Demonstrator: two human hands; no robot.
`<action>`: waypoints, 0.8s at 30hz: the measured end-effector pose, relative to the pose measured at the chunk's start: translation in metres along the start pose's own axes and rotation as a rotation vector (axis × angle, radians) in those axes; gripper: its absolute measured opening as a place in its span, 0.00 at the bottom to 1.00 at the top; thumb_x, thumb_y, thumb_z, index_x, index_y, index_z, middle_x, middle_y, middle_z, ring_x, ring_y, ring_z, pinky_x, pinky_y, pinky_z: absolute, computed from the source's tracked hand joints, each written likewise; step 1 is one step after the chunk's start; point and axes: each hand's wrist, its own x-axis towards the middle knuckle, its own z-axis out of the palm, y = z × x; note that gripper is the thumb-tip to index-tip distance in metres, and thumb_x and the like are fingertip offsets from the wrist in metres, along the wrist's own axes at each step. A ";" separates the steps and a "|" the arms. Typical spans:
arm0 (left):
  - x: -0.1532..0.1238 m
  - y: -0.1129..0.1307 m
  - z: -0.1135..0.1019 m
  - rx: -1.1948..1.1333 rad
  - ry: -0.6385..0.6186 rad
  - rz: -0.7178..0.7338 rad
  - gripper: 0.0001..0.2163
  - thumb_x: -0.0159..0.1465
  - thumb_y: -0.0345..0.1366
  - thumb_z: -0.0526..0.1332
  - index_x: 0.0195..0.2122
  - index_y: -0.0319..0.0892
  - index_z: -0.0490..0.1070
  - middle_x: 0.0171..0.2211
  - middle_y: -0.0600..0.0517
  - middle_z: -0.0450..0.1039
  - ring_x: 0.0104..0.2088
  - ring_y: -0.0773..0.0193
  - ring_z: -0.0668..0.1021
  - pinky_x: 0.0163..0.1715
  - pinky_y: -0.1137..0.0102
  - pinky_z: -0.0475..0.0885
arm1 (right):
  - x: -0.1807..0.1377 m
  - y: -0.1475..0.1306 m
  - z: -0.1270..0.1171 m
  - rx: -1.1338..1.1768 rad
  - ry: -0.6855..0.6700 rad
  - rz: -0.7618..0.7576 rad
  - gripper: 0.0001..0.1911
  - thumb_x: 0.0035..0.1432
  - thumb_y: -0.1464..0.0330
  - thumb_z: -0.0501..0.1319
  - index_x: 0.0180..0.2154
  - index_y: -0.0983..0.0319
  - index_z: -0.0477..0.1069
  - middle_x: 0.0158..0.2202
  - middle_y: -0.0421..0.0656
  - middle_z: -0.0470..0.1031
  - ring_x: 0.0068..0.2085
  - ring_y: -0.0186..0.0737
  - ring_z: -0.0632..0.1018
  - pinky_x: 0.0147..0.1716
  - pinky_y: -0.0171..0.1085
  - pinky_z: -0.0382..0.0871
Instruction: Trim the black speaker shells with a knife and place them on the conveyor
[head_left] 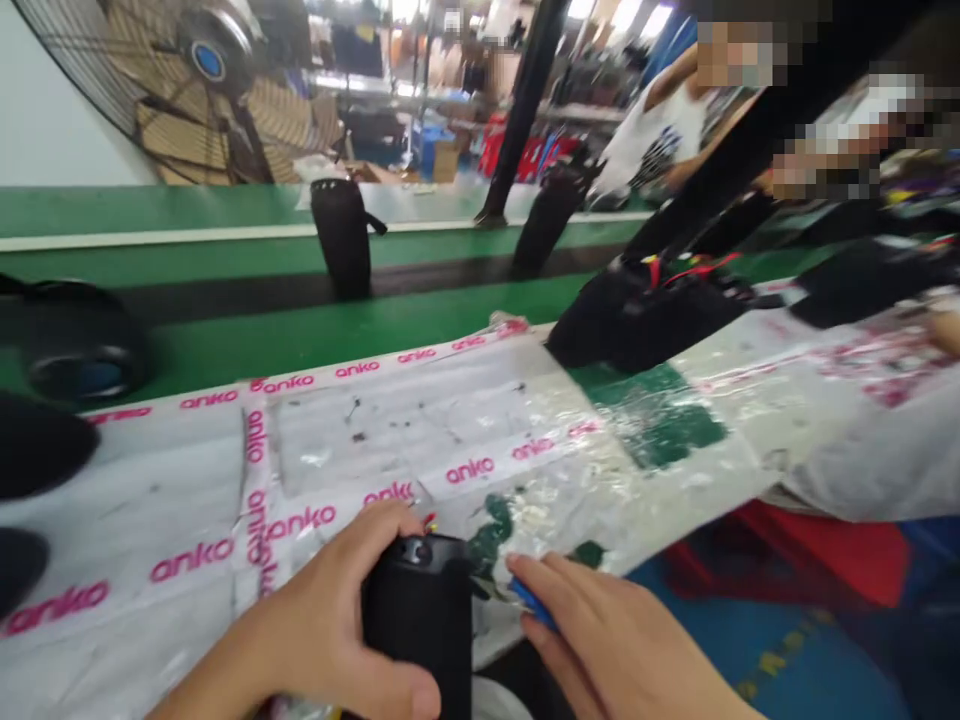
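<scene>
At the bottom of the head view, my left hand point(322, 630) is wrapped round a black portable speaker point(420, 625), thumb and fingers on its sides. Its end near the top shows a small recessed part, with a bit of red and yellow beside it. Just to the right, my right hand point(607, 630) is closed on a small blue object point(534, 604), mostly covered by the fingers; its kind cannot be made out. Both hands are over the near edge of a bench covered with clear plastic and white tape point(300, 520) printed "anko" in pink.
Behind the bench runs a green conveyor point(442, 300) carrying a black speaker point(341, 238) and other dark items. Black posts point(525, 110) rise beyond. Left stands a large fan point(217, 60). A co-worker in a white top point(660, 135) is at right; a red bin point(817, 560) is below.
</scene>
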 end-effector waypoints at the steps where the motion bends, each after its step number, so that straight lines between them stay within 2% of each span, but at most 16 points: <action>1: 0.002 0.001 -0.003 -0.039 -0.020 -0.009 0.40 0.46 0.67 0.78 0.53 0.50 0.72 0.43 0.51 0.76 0.38 0.55 0.79 0.36 0.65 0.79 | 0.003 0.000 0.001 -0.045 0.046 -0.046 0.17 0.80 0.72 0.46 0.61 0.63 0.68 0.47 0.51 0.85 0.41 0.48 0.87 0.37 0.41 0.81; 4: 0.005 0.004 -0.006 -0.120 -0.039 -0.006 0.36 0.47 0.63 0.79 0.49 0.49 0.70 0.41 0.53 0.71 0.37 0.59 0.74 0.35 0.68 0.74 | 0.016 0.000 0.005 -0.180 0.137 -0.139 0.18 0.83 0.69 0.40 0.56 0.63 0.67 0.36 0.43 0.83 0.30 0.40 0.84 0.26 0.38 0.75; 7: 0.006 0.005 -0.006 -0.167 -0.075 -0.016 0.35 0.47 0.60 0.80 0.48 0.49 0.69 0.41 0.53 0.69 0.37 0.60 0.72 0.36 0.68 0.73 | 0.027 0.001 0.008 -0.182 0.105 -0.157 0.17 0.83 0.68 0.41 0.57 0.62 0.66 0.31 0.38 0.78 0.24 0.38 0.79 0.22 0.39 0.70; 11: 0.008 0.007 -0.007 -0.157 -0.106 -0.042 0.35 0.47 0.61 0.80 0.47 0.49 0.68 0.41 0.53 0.68 0.36 0.60 0.71 0.35 0.68 0.71 | 0.035 0.002 0.006 -0.260 0.075 -0.220 0.17 0.81 0.73 0.41 0.57 0.63 0.65 0.32 0.40 0.79 0.26 0.41 0.81 0.24 0.42 0.70; 15: 0.014 0.016 -0.010 -0.115 -0.096 0.008 0.34 0.49 0.61 0.79 0.46 0.49 0.67 0.41 0.53 0.70 0.36 0.60 0.73 0.34 0.67 0.71 | 0.039 0.003 0.002 -0.273 0.028 -0.253 0.20 0.68 0.79 0.49 0.58 0.63 0.65 0.35 0.41 0.81 0.28 0.43 0.82 0.25 0.43 0.71; 18: 0.019 0.024 -0.011 -0.129 -0.088 0.030 0.32 0.51 0.61 0.78 0.45 0.49 0.68 0.39 0.54 0.70 0.35 0.60 0.74 0.33 0.68 0.71 | 0.041 0.003 0.000 -0.273 -0.032 -0.276 0.27 0.59 0.80 0.53 0.59 0.63 0.65 0.35 0.40 0.80 0.29 0.43 0.82 0.25 0.42 0.72; 21: 0.022 0.026 -0.009 -0.153 -0.066 0.045 0.30 0.52 0.60 0.78 0.44 0.49 0.69 0.37 0.54 0.69 0.35 0.60 0.74 0.34 0.68 0.72 | 0.042 0.003 -0.001 -0.270 -0.070 -0.279 0.30 0.55 0.80 0.53 0.59 0.63 0.66 0.34 0.38 0.79 0.28 0.41 0.81 0.23 0.41 0.71; 24: 0.022 0.023 -0.003 -0.171 -0.042 0.084 0.30 0.49 0.58 0.79 0.43 0.48 0.68 0.36 0.55 0.68 0.35 0.60 0.74 0.35 0.67 0.73 | 0.037 0.003 -0.001 -0.279 -0.101 -0.253 0.30 0.53 0.79 0.55 0.58 0.63 0.66 0.33 0.38 0.78 0.25 0.39 0.79 0.20 0.41 0.69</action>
